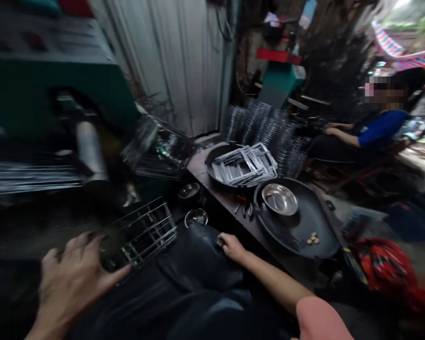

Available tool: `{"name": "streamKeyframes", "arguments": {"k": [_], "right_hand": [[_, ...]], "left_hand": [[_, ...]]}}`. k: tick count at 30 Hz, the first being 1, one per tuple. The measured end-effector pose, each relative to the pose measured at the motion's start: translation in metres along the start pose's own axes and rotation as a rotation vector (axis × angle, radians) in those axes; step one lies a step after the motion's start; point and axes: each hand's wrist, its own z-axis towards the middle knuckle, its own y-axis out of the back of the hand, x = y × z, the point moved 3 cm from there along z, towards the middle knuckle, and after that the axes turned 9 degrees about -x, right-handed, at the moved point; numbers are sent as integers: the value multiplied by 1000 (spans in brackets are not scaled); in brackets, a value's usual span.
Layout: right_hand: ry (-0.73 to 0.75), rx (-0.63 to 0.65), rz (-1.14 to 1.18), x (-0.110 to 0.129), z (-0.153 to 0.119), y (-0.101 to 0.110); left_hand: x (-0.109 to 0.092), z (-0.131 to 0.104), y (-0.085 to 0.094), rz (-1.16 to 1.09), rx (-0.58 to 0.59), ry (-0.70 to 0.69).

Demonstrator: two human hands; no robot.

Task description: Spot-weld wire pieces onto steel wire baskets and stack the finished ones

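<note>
My left hand [72, 271] is open at the lower left, fingers spread, beside a wire rack [168, 222] of thin metal rods. Whether it touches the rack I cannot tell. My right hand [232, 246] is closed near my dark-clothed knee [201, 250]; something small and dark may show at its fingertips, too unclear to name. Past the knee stand a small metal bowl [196, 217] with small bits in it and another small round dish [189, 191]. At the left, a green machine [88, 80] carries a pale cylinder [90, 146], blurred by motion.
On a low bench, a black tray [212, 175] holds flat wire frames [246, 163]. Another black tray [318, 226] carries a steel bowl [279, 198]; pliers [248, 209] lie beside it. Stacked wire racks [262, 125] stand behind. A person in a blue sleeve [384, 128] sits at right.
</note>
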Motion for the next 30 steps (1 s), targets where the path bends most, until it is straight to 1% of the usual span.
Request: {"name": "streamKeyframes", "arguments": {"k": [1,2,4,6,8,10,11,13,16,18,22,24,27,30], "right_hand": [[10,53,-30,6,0,-10],[42,91,-51,14,2,-15],[180,141,-58,43,11,-10],[360,203,-64,87,25,2],[488,273,-132,136,40,7],[549,339,-248,179,54,2],[562,350,-304,196,60,-4],[569,326,-392,221,67,-19],[588,280,-458,236,69,-38],[640,323,-467,239,66,-42],[786,482,-494,246,65,-33],[839,527,-528,250,69,-27],[895,526,-568,253,75,-27],[923,499,-603,250,81,-33]], "left_hand": [[0,-1,5,24,-53,4],[-2,-1,9,40,-99,-2],[-8,1,15,46,-154,-13],[-16,2,17,59,-162,-18],[-26,3,16,89,-145,-27],[-33,4,13,114,-132,-36],[-36,4,12,114,-129,-38],[-37,4,9,89,-125,-42],[-31,6,5,51,-114,-40],[-24,7,1,46,-106,-33],[-9,12,-7,10,-87,-7],[-4,16,-10,-21,-63,5],[0,24,-13,-52,-21,20],[2,31,-15,-47,-6,17]]}}
